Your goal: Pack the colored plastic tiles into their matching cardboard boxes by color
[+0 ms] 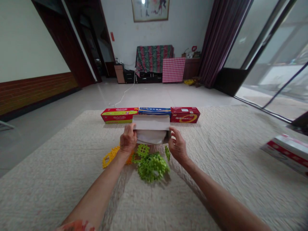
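Observation:
Both hands hold a cardboard box [151,122] by its two ends, its pale inside and raised flap facing me. My left hand [128,138] grips the left end, with fingers closed on the edge. At the right end, my right hand [177,144] has thumb and fingers closed on the side. Just below the box lies a heap of green plastic lattice pieces [152,167], with one square green piece [143,150] at its upper left. Orange-yellow lattice pieces [110,156] lie partly behind my left wrist.
Beyond my hands stand a red-and-yellow box [119,115], a blue box [154,111] and a dark red box [184,115] in a row. A white-and-red box [288,153] lies far right. Everything rests on a cream textured cover [79,192].

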A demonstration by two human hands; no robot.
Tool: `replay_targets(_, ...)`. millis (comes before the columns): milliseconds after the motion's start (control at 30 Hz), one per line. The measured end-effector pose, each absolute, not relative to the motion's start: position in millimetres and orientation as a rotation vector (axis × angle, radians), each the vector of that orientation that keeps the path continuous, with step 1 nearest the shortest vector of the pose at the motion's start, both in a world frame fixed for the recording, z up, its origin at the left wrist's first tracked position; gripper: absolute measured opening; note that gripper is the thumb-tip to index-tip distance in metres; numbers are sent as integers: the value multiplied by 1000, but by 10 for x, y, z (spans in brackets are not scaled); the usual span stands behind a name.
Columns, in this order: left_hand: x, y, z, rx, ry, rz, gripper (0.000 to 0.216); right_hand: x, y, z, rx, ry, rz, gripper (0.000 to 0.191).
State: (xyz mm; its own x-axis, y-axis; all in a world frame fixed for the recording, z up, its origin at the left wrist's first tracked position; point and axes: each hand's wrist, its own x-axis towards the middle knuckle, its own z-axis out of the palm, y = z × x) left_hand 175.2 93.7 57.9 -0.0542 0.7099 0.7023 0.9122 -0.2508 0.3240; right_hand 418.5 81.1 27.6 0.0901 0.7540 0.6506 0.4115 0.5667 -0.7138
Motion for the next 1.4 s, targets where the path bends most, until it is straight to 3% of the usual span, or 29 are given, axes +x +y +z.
replay_targets(433,1951,725,786,-2093,-2099,-833,36,4485,801,578,-1327,-1602,440,45)
replay_targets(800,2664,90,1168,-2301,-2139,-758,36,5271,-98,1051,-1484,-1612,287,38)
replay_targets(1133,3306,-576,901,-2516,-2089,-739,36,5923,-836,850,-1708,-1627,148,41)
replay_targets(1400,3064,-667,926,-2426,-2125,-661,39,5617,-833,604,-1633,-1613,180,42)
